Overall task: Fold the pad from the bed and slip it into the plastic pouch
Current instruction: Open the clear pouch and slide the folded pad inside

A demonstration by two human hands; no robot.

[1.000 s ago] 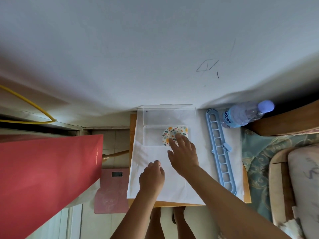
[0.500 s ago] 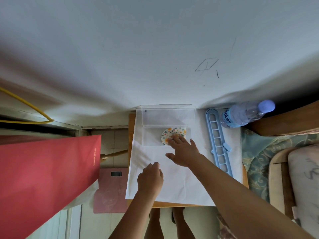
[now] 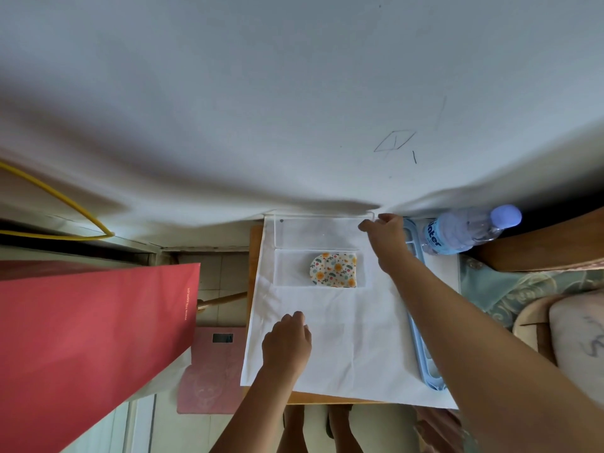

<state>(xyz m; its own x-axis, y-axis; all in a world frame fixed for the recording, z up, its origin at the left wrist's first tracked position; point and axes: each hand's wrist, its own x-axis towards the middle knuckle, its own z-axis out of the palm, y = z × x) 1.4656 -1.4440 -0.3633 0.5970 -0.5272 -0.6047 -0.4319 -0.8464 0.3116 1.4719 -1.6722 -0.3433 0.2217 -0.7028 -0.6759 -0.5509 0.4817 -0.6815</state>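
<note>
A small folded pad with an orange flower print lies inside the clear plastic pouch, toward the pouch's right end. The pouch's flap lies open toward the wall. My right hand pinches the flap's far right corner. My left hand rests as a loose fist on the white cloth below the pouch, holding nothing.
A blue plastic hanger strip lies along the cloth's right side. A water bottle lies at the back right. A red paper bag stands at the left, a pink scale on the floor beside it. The wall is just behind the pouch.
My right hand left the pad and moved up and right to the flap's far corner. The pad now lies uncovered inside the pouch. My left hand stayed put.
</note>
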